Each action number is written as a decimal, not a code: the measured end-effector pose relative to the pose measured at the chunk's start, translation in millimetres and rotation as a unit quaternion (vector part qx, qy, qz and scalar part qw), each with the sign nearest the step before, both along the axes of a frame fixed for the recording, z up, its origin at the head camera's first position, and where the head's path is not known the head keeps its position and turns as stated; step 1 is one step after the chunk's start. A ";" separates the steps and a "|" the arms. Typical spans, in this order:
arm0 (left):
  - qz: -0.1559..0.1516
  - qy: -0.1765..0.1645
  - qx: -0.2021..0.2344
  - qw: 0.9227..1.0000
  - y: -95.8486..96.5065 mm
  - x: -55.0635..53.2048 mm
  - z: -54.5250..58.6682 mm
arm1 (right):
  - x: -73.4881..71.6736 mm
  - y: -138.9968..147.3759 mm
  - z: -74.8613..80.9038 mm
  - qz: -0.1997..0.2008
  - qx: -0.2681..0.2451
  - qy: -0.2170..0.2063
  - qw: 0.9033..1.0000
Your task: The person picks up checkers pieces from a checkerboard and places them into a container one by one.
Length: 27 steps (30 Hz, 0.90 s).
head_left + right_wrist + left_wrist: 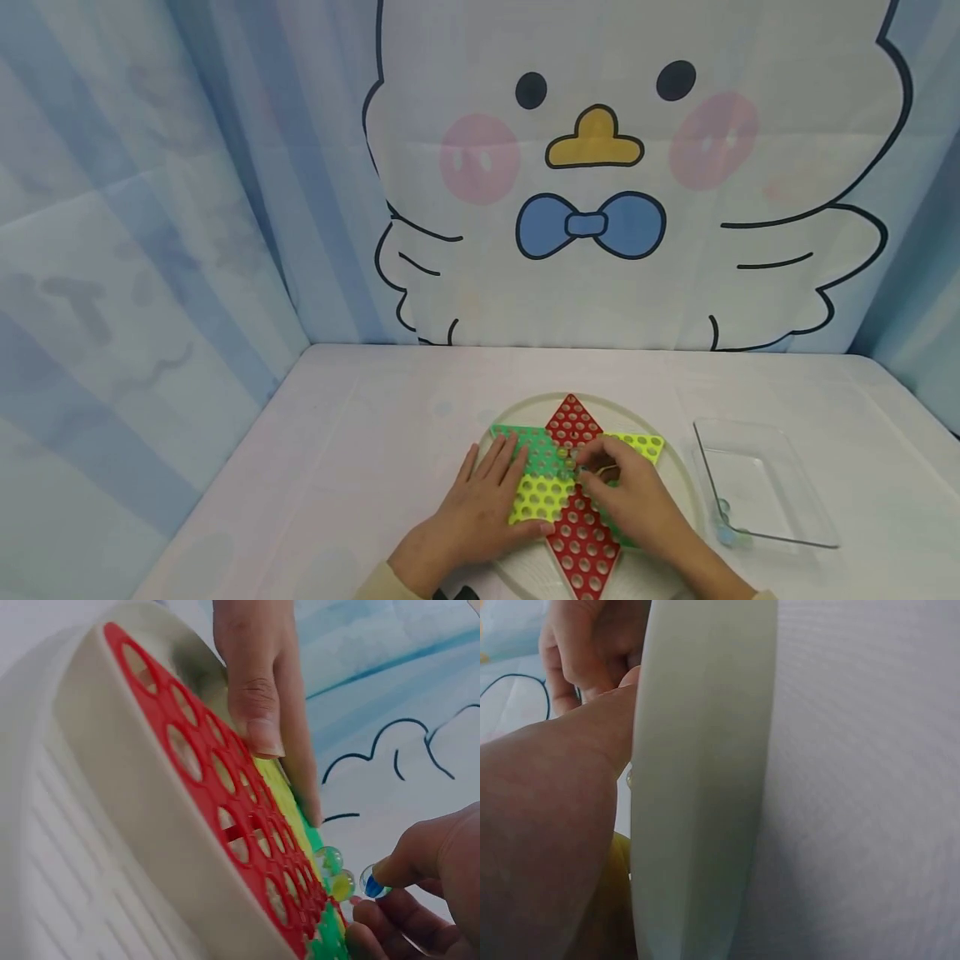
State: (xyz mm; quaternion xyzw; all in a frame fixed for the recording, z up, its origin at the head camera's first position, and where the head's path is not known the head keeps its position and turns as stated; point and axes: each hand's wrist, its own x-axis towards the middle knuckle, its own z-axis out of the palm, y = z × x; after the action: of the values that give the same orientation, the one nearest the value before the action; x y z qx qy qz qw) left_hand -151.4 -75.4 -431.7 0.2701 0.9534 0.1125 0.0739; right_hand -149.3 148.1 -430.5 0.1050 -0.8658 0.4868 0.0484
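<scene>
A round cream Chinese checkers board [681, 467] carries a star of perforated red [587, 550], yellow [542, 498] and green pieces. My left hand [486, 504] rests on its left side, fingers spread over the green and yellow points, thumb near the lower red one. Over the star's middle, my right hand [633, 492] pinches a clear marble [371, 883] with a blue core between thumb and fingers. Beside that marble, a green-tinted marble [328, 860] and a yellow marble [343, 886] sit on the board. In the left wrist view, the board's rim [697, 780] hides most of the star.
Right of the board stands a clear plastic box [757, 467], with a few marbles [724, 523] at its near left corner. A pale cloth covers the table [360, 467]. Behind it hangs a curtain [600, 300] printed with a cartoon figure.
</scene>
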 end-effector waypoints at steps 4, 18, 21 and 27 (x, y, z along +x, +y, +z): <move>0.003 -0.002 -0.003 1.000 0.7 -1.0 -1.9 | -0.5 3.9 6.3 0.001 -0.011 -0.004 1.000; 0.010 -0.008 -0.008 1.000 -0.2 -1.2 -3.7 | -4.0 17.0 29.7 -0.014 -0.006 0.024 1.000; 0.009 -0.010 -0.005 1.000 -0.4 -1.3 -4.0 | -3.7 19.1 32.9 -0.018 -0.001 0.029 0.999; 0.009 -0.014 -0.003 1.000 -0.3 -1.6 -3.9 | -2.4 25.8 35.5 -0.012 0.000 0.044 0.999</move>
State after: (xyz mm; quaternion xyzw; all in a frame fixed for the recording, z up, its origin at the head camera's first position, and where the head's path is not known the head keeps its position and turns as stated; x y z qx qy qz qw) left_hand -153.0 -75.7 -435.6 0.2595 0.9551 0.1139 0.0869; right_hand -151.7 173.9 -395.0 0.1159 -0.8641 0.4809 0.0927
